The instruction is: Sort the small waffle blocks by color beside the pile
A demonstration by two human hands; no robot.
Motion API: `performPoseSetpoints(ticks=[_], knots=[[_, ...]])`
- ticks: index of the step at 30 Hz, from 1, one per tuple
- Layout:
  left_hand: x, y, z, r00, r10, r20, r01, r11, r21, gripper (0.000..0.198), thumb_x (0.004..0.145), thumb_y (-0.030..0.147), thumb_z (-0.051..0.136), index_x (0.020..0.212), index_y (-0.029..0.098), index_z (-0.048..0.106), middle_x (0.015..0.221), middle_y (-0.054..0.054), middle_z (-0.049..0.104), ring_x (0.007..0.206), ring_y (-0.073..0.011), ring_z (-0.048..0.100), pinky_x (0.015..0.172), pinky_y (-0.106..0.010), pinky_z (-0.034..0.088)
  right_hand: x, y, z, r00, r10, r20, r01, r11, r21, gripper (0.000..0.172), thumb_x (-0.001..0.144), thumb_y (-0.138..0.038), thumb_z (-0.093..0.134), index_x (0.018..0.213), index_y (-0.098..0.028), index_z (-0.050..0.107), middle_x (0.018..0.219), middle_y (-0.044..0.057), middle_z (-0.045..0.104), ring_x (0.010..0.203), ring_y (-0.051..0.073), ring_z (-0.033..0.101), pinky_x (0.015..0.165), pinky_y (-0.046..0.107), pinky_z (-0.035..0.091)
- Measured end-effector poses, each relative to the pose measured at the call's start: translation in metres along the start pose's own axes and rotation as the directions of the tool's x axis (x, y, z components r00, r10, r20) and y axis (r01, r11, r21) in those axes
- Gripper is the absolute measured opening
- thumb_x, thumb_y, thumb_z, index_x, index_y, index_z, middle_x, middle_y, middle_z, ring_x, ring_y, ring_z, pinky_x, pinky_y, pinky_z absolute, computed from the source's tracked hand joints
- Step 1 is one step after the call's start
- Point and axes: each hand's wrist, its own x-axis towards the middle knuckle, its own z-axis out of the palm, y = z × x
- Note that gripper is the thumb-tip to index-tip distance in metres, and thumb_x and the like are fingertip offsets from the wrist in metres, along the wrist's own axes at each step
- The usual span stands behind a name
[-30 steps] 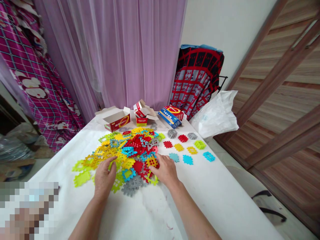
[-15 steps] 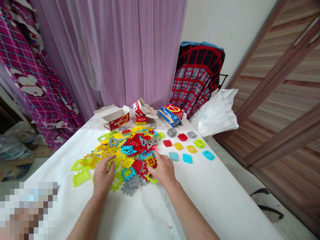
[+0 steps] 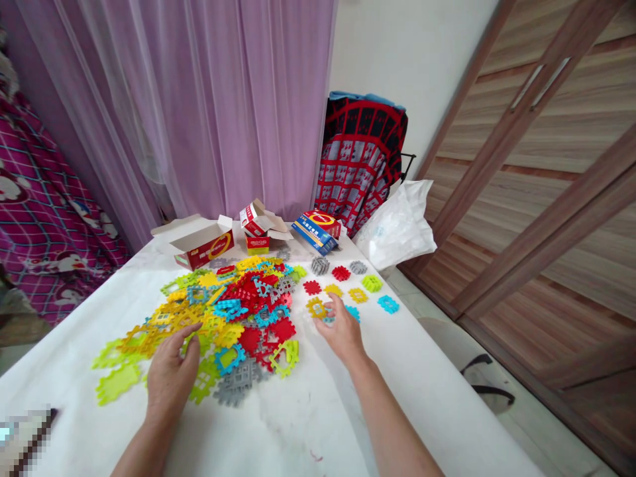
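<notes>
Right hand [image 3: 342, 331] has shifted rightward off the heap [image 3: 251, 289], pinching a yellow tile [image 3: 316, 307] near the spaced-out pieces on the worktop [image 3: 298, 430]. Left hand [image 3: 171, 374] loosely open at heap. Blue box [image 3: 312, 236], red carton [image 3: 206, 249]: pale printed characters, too small to read.

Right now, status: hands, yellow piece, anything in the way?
Right hand pinching yellow piece, right of pile. Left hand open at pile's near side, nothing visibly held. Possibly in the way: blue piece, partly hidden by right hand.
</notes>
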Motion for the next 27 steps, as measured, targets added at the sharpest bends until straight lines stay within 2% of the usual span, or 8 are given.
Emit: performPoseSetpoints(ticks=[4, 6, 8, 13, 16, 21, 27], knots=[[0.001, 0.000, 0.000, 1.000, 0.003, 0.024, -0.004, 1.000, 0.009, 0.040, 0.081, 0.044, 0.044, 0.100, 0.022, 0.071, 0.096, -0.008, 0.073, 0.087, -0.0228, 0.064, 0.082, -0.037, 0.050, 0.009, 0.060, -0.050, 0.966, 0.206, -0.158, -0.234, 0.955, -0.181, 0.067, 0.075, -0.040, 0.064, 0.136, -0.023, 0.045, 0.112, 0.005, 0.070, 0.088, 0.021, 0.067, 0.076, 0.032, 0.051], [0.002, -0.001, 0.001, 0.999, 0.020, 0.039, -0.021, 1.000, 0.018, 0.040, 0.080, 0.046, 0.044, 0.100, 0.023, 0.071, 0.095, -0.008, 0.073, 0.086, -0.0228, 0.064, 0.080, -0.037, 0.050, 0.006, 0.082, -0.068, 0.951, 0.280, -0.132, -0.306, 0.910, -0.280, 0.068, 0.075, -0.040, 0.065, 0.138, -0.023, 0.044, 0.114, 0.005, 0.070, 0.092, 0.022, 0.067, 0.075, 0.031, 0.049], [0.002, -0.001, 0.002, 0.998, 0.025, 0.049, -0.027, 0.999, 0.035, 0.043, 0.080, 0.048, 0.043, 0.100, 0.023, 0.071, 0.095, -0.008, 0.072, 0.084, -0.0230, 0.064, 0.078, -0.036, 0.050, 0.000, 0.096, -0.077, 0.943, 0.314, -0.113, -0.334, 0.881, -0.336, 0.068, 0.076, -0.037, 0.064, 0.139, -0.023, 0.043, 0.114, 0.005, 0.069, 0.095, 0.022, 0.067, 0.077, 0.031, 0.048], [0.003, 0.004, 0.000, 0.998, -0.038, 0.059, 0.033, 0.997, 0.075, 0.044, 0.079, 0.049, 0.043, 0.100, 0.023, 0.072, 0.087, -0.006, 0.070, 0.076, -0.0216, 0.062, 0.073, -0.035, 0.050, -0.013, 0.101, -0.076, 0.944, 0.309, -0.119, -0.331, 0.879, -0.345, 0.069, 0.076, -0.038, 0.065, 0.139, -0.022, 0.044, 0.120, 0.006, 0.066, 0.105, 0.022, 0.062, 0.086, 0.031, 0.045], [0.002, 0.011, -0.006, 0.994, -0.076, 0.079, 0.069, 0.994, 0.087, 0.042, 0.080, 0.047, 0.044, 0.102, 0.023, 0.071, 0.083, -0.004, 0.068, 0.072, -0.0198, 0.061, 0.071, -0.033, 0.050, -0.015, 0.100, -0.074, 0.940, 0.312, -0.137, -0.340, 0.871, -0.353, 0.067, 0.076, -0.036, 0.065, 0.138, -0.021, 0.046, 0.116, 0.006, 0.067, 0.108, 0.023, 0.060, 0.087, 0.032, 0.045], [0.002, 0.017, -0.010, 0.986, -0.111, 0.123, 0.097, 0.988, 0.119, 0.045, 0.079, 0.047, 0.044, 0.105, 0.020, 0.070, 0.093, -0.007, 0.070, 0.078, -0.0209, 0.062, 0.076, -0.035, 0.050, -0.017, 0.102, -0.074, 0.939, 0.291, -0.182, -0.337, 0.883, -0.326, 0.065, 0.075, -0.033, 0.065, 0.136, -0.023, 0.046, 0.112, 0.004, 0.069, 0.102, 0.022, 0.061, 0.085, 0.031, 0.046], [0.004, 0.011, -0.005, 0.987, -0.100, 0.129, 0.081, 0.986, 0.148, 0.058, 0.077, 0.058, 0.037, 0.106, 0.021, 0.069, 0.098, -0.011, 0.070, 0.079, -0.0253, 0.063, 0.073, -0.040, 0.051, 0.011, 0.097, -0.059, 0.935, 0.154, -0.319, -0.236, 0.943, -0.236, 0.068, 0.076, -0.033, 0.062, 0.140, -0.024, 0.041, 0.113, 0.004, 0.067, 0.098, 0.022, 0.062, 0.085, 0.034, 0.048]])
